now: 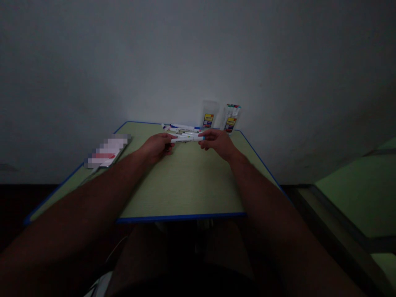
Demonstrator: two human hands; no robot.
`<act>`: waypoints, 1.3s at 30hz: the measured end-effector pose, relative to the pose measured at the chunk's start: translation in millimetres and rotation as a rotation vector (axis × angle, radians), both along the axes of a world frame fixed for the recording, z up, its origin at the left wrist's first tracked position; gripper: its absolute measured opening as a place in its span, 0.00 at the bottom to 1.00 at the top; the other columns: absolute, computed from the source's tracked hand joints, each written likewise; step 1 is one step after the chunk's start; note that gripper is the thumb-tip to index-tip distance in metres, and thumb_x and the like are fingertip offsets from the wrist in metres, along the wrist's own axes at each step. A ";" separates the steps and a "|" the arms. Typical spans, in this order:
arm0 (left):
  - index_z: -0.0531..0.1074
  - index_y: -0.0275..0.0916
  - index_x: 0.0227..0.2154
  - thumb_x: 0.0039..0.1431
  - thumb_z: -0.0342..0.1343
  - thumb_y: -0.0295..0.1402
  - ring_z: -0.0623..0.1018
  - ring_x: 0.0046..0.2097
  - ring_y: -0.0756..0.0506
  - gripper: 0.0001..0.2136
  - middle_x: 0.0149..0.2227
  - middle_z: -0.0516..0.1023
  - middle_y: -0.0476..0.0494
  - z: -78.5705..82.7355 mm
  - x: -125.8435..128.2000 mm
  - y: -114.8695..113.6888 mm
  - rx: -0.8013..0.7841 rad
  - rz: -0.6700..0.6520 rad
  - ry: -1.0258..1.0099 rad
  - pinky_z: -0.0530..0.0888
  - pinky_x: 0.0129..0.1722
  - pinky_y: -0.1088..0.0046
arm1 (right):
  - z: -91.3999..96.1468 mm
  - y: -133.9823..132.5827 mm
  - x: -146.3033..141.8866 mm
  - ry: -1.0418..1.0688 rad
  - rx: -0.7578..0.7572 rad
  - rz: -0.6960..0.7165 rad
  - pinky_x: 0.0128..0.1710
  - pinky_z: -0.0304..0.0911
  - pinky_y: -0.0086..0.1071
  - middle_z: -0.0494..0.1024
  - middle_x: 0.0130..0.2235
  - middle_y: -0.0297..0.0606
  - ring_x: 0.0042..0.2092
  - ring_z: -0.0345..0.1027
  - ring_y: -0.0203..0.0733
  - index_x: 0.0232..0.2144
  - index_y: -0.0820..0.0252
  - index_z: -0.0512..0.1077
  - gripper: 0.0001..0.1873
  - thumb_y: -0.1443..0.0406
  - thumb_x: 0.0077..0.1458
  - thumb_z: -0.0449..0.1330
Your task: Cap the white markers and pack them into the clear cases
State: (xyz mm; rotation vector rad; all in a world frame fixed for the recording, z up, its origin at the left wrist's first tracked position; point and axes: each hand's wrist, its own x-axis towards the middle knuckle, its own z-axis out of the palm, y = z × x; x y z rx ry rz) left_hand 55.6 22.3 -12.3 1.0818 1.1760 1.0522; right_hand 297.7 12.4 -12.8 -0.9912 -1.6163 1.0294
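**Both hands on one white marker, held level across the desk**

We see the left hand (158, 147) and the right hand (216, 142) meeting over the far half of the desk (185, 185), each closed on one end of a white marker (187, 139). The left fingers pinch the end on that side; the right fingers wrap the other end, where a bit of blue shows at the tip. The marker's long axis runs left to right, nearly level, with its right end a touch farther from us. We cannot tell which end is the cap end for certain, as the light is dim. It sits just above the desk surface, between the two hands, not resting on the top as far as we can judge.

Just behind it lies a loose pile of markers (182, 130), mostly lying crosswise too, close to the held one. Farther back, against the wall (198, 49), stand two clear packs: an empty-looking pack (208, 114) on the left and a pack of markers (232, 116) on the right, upright and side by side. Well to the left, near the desk's edge, lies a flat packet (108, 152), blurred out.
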 end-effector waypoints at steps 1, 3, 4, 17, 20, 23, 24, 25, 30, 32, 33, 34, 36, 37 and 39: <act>0.76 0.36 0.32 0.56 0.54 0.22 0.67 0.21 0.52 0.07 0.23 0.71 0.48 -0.1 0.3 -0.1 0.015 0.002 0.001 0.66 0.21 0.76 | -0.5 0.6 0.3 -0.002 -0.002 -0.012 0.28 0.68 0.29 0.78 0.27 0.34 0.29 0.72 0.36 0.36 0.61 0.77 0.17 0.64 0.41 0.71; 0.75 0.36 0.31 0.57 0.55 0.24 0.67 0.21 0.53 0.05 0.23 0.71 0.48 -0.6 0.8 -0.2 0.059 0.014 0.006 0.65 0.21 0.77 | -1.4 2.0 1.5 -0.026 -0.012 -0.057 0.27 0.67 0.29 0.78 0.25 0.33 0.27 0.71 0.35 0.35 0.61 0.77 0.14 0.65 0.42 0.70; 0.75 0.35 0.30 0.57 0.56 0.25 0.67 0.21 0.53 0.04 0.23 0.71 0.48 -0.9 1.2 -0.3 0.092 0.022 0.011 0.65 0.21 0.77 | -2.0 2.7 2.3 -0.046 -0.021 -0.086 0.26 0.67 0.29 0.77 0.25 0.33 0.26 0.71 0.35 0.34 0.62 0.77 0.13 0.66 0.43 0.69; 0.77 0.33 0.35 0.41 0.65 0.22 0.72 0.24 0.52 0.13 0.23 0.76 0.50 -2.3 11.9 -10.8 0.404 -0.094 0.028 0.71 0.28 0.74 | -13.1 9.1 9.5 -0.301 -0.169 -0.243 0.22 0.63 0.25 0.78 0.25 0.35 0.23 0.68 0.32 0.35 0.63 0.77 0.09 0.73 0.49 0.67; 0.77 0.34 0.35 0.42 0.65 0.23 0.72 0.25 0.52 0.13 0.23 0.76 0.50 -1.6 13.3 -12.9 0.425 -0.103 0.070 0.71 0.28 0.74 | -15.2 9.9 11.2 -0.316 -0.159 -0.228 0.22 0.62 0.25 0.78 0.25 0.35 0.23 0.68 0.32 0.36 0.63 0.77 0.09 0.72 0.49 0.67; 0.78 0.34 0.35 0.44 0.65 0.23 0.73 0.25 0.52 0.12 0.23 0.76 0.49 -2.1 12.9 -12.7 0.448 -0.093 0.096 0.70 0.28 0.74 | -16.7 11.5 12.9 -0.326 -0.135 -0.222 0.23 0.62 0.24 0.78 0.24 0.34 0.23 0.68 0.31 0.36 0.63 0.78 0.09 0.72 0.48 0.68; 0.78 0.34 0.35 0.44 0.65 0.23 0.72 0.25 0.52 0.12 0.23 0.76 0.49 -2.8 12.2 -11.7 0.454 -0.085 0.108 0.70 0.28 0.74 | -16.7 11.8 13.1 -0.324 -0.133 -0.221 0.22 0.61 0.24 0.77 0.24 0.34 0.23 0.68 0.31 0.36 0.63 0.78 0.10 0.72 0.48 0.68; 0.79 0.35 0.35 0.44 0.65 0.23 0.72 0.24 0.52 0.12 0.22 0.76 0.50 -3.8 11.4 -10.2 0.461 -0.073 0.118 0.69 0.27 0.74 | -16.2 11.8 13.1 -0.318 -0.133 -0.221 0.22 0.61 0.24 0.77 0.24 0.34 0.23 0.67 0.31 0.36 0.63 0.78 0.10 0.72 0.48 0.68; 0.79 0.34 0.35 0.45 0.65 0.26 0.71 0.23 0.51 0.11 0.22 0.75 0.49 -9.3 5.9 -0.9 0.442 -0.006 0.136 0.69 0.27 0.74 | -8.8 7.4 9.8 -0.266 -0.123 -0.233 0.22 0.63 0.26 0.77 0.24 0.35 0.23 0.67 0.32 0.35 0.64 0.78 0.08 0.73 0.49 0.66; 0.79 0.34 0.34 0.46 0.65 0.26 0.72 0.24 0.51 0.09 0.23 0.76 0.48 -9.3 4.8 0.5 0.404 0.011 0.110 0.71 0.27 0.74 | -6.1 5.7 9.0 -0.234 -0.109 -0.223 0.23 0.64 0.26 0.77 0.25 0.35 0.24 0.69 0.33 0.35 0.63 0.78 0.07 0.72 0.50 0.66; 0.79 0.34 0.33 0.47 0.64 0.26 0.72 0.24 0.51 0.08 0.24 0.76 0.47 -8.5 4.8 0.3 0.384 0.017 0.089 0.71 0.28 0.73 | -5.3 5.5 9.1 -0.217 -0.101 -0.221 0.24 0.65 0.26 0.77 0.24 0.34 0.24 0.69 0.33 0.35 0.63 0.78 0.07 0.72 0.50 0.65; 0.79 0.34 0.33 0.47 0.64 0.26 0.72 0.24 0.51 0.08 0.25 0.76 0.46 -7.2 4.9 -0.5 0.363 0.020 0.068 0.72 0.28 0.73 | -5.0 5.7 9.5 -0.200 -0.094 -0.224 0.24 0.65 0.26 0.77 0.24 0.34 0.25 0.69 0.33 0.35 0.63 0.78 0.07 0.72 0.50 0.65; 0.78 0.34 0.32 0.48 0.63 0.24 0.73 0.24 0.52 0.06 0.25 0.77 0.46 -3.8 5.7 -3.0 0.328 0.031 0.036 0.73 0.29 0.73 | -5.4 7.3 11.2 -0.169 -0.082 -0.246 0.23 0.65 0.26 0.76 0.24 0.33 0.24 0.69 0.33 0.35 0.63 0.78 0.08 0.73 0.50 0.65; 0.78 0.33 0.31 0.48 0.62 0.23 0.72 0.24 0.52 0.06 0.25 0.77 0.46 -2.0 6.1 -4.3 0.314 0.039 0.025 0.73 0.28 0.73 | -5.9 8.4 12.3 -0.155 -0.077 -0.259 0.23 0.64 0.26 0.76 0.24 0.33 0.24 0.69 0.33 0.35 0.63 0.78 0.08 0.73 0.50 0.65; 0.77 0.33 0.31 0.47 0.62 0.22 0.72 0.24 0.52 0.06 0.24 0.76 0.46 0.8 6.7 -5.9 0.292 0.053 0.010 0.73 0.28 0.73 | -6.6 10.4 14.4 -0.133 -0.069 -0.276 0.23 0.64 0.26 0.76 0.24 0.33 0.24 0.69 0.33 0.35 0.63 0.78 0.08 0.73 0.49 0.65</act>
